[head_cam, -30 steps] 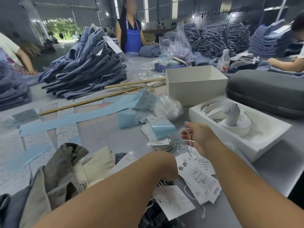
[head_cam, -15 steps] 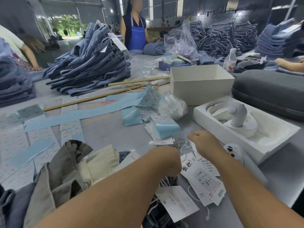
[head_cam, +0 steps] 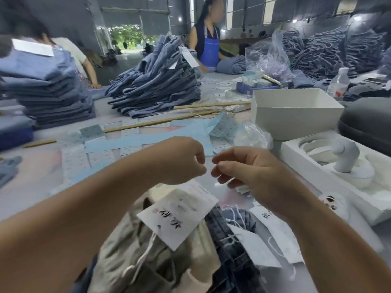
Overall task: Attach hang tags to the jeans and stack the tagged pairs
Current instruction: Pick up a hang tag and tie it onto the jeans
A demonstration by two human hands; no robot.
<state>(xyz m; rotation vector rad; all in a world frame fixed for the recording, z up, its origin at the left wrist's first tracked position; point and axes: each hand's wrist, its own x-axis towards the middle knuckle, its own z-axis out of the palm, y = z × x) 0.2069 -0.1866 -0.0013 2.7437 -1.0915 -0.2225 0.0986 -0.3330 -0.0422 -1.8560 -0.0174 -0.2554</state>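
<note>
Left hand (head_cam: 182, 160) and right hand (head_cam: 243, 166) have both come up off the surface (head_cam: 42, 176) and now meet fingertip to fingertip above the hang tag (head_cam: 179, 216). A second ago the right hand was down among the loose tags (head_cam: 273, 227), reaching for string. Fingers on both are curled in a pinch, probably on a thin tag string; the string itself is too fine and blurred to see between them. The hang tag now dangles above the jeans (head_cam: 230, 240), so I judge a tag is picked and the loop is being opened or threaded, attachment not yet done.

Hang tag: stiff white card, rectangular, black handwriting, soft white cotton cord at its lower corner. Jeans just below it: dark denim, ribbed seam, beside pale khaki fabric (head_cam: 127, 250). Stacked pairs (head_cam: 156, 85) sit far behind the hang tag, folded blue denim.
</note>
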